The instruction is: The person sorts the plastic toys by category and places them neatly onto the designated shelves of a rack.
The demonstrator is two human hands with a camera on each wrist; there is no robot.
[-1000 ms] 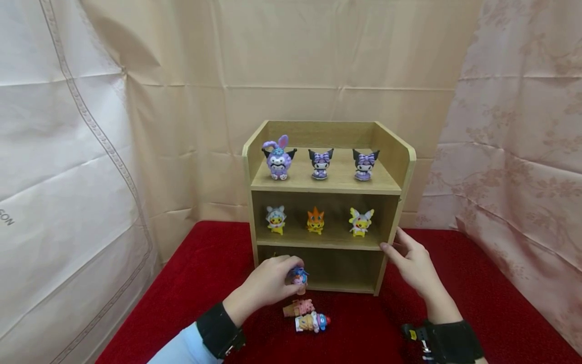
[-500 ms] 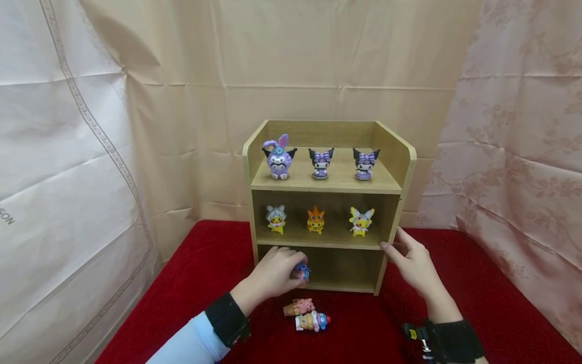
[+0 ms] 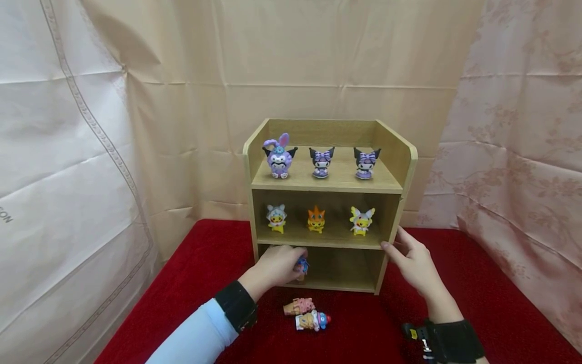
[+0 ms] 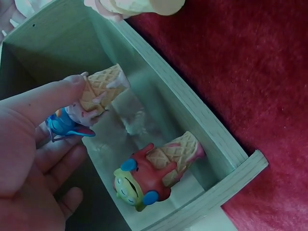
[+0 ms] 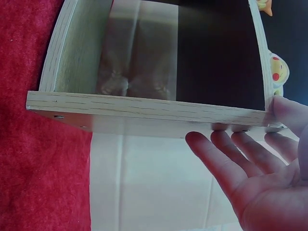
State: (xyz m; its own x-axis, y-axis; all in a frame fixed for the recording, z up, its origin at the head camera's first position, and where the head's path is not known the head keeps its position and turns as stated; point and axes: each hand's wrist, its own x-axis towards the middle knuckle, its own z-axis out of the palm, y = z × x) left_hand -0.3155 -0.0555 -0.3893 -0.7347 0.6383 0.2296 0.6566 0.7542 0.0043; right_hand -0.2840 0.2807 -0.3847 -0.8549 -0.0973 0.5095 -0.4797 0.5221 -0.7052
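Note:
My left hand [image 3: 278, 268] pinches a blue-headed ice-cream-cone figurine [image 4: 103, 89] between thumb and fingers, inside the left part of the bottom compartment. In the left wrist view a red figurine with a yellow-green head [image 4: 149, 168] and a waffle-cone base is also in that compartment; the left hand hides it from the head view. The wooden display shelf [image 3: 327, 190] has three levels. My right hand [image 3: 415, 268] holds its right side panel, thumb at the front edge and fingertips [image 5: 197, 139] along the outer face.
Two more cone figurines, one pink [image 3: 298, 306] and one blue-topped [image 3: 311, 320], lie on the red cloth [image 3: 354, 333] before the shelf. Three purple figurines [image 3: 321, 164] stand on the top level, three mostly yellow and orange ones [image 3: 316, 220] on the middle level.
My left hand has moved forward and slightly right, carrying the blue-headed figurine from in front of the shelf into the bottom compartment. The right hand keeps its place on the side panel.

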